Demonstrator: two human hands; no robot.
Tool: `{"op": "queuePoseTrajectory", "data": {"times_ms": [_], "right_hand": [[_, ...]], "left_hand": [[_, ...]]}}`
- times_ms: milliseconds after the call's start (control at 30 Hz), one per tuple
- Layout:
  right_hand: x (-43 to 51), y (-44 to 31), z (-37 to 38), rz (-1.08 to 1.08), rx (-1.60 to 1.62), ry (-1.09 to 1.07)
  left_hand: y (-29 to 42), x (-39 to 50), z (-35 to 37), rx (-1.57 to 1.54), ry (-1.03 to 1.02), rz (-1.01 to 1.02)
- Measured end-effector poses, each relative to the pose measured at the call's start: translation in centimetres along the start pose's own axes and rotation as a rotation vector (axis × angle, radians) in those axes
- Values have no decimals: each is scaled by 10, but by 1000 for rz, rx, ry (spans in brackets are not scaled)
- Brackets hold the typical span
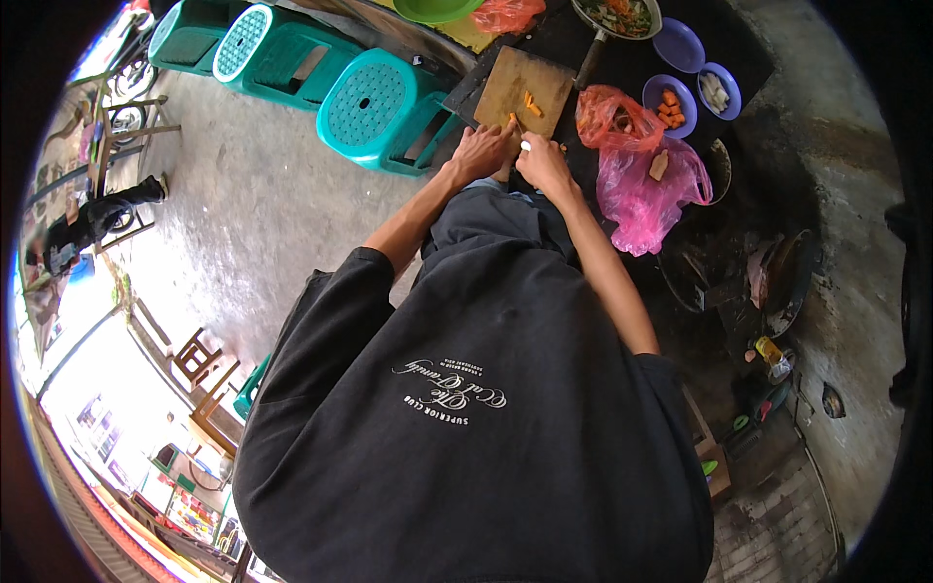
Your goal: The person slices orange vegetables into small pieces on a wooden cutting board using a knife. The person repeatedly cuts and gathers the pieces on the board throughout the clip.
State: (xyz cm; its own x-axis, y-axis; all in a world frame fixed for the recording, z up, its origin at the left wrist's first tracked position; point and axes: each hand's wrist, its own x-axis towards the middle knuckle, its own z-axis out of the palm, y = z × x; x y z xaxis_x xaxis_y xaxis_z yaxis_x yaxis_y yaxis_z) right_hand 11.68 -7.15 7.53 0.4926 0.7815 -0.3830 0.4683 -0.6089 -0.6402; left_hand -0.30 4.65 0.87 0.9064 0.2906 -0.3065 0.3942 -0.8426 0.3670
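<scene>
A wooden cutting board [523, 81] lies before me with a few cut carrot pieces [533, 108] on its surface. At its near edge, my left hand [482, 153] holds down a small carrot piece [512, 117] with its fingertips. My right hand [545, 166] grips a knife by its white handle [525, 146], close beside the left fingers. Most of the blade is hidden or too small to make out.
Right of the board are a red plastic bag [616, 120], a pink plastic bag [634, 211], and purple bowls of carrot chunks [669, 109] and white pieces [714, 93]. A pan of vegetables [619, 16] stands beyond. Green plastic stools [372, 109] line the left. A person [95, 218] is far left.
</scene>
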Motion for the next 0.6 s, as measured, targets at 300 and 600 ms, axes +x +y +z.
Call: {"op": "queuePoseTrajectory", "data": {"times_ms": [300, 600], "right_hand": [[-10, 10, -9, 22, 12, 20], [-10, 23, -3, -38, 18, 79]], "left_hand": [[2, -2, -3, -119, -14, -27], [-1, -1, 1, -296, 28, -36]]}}
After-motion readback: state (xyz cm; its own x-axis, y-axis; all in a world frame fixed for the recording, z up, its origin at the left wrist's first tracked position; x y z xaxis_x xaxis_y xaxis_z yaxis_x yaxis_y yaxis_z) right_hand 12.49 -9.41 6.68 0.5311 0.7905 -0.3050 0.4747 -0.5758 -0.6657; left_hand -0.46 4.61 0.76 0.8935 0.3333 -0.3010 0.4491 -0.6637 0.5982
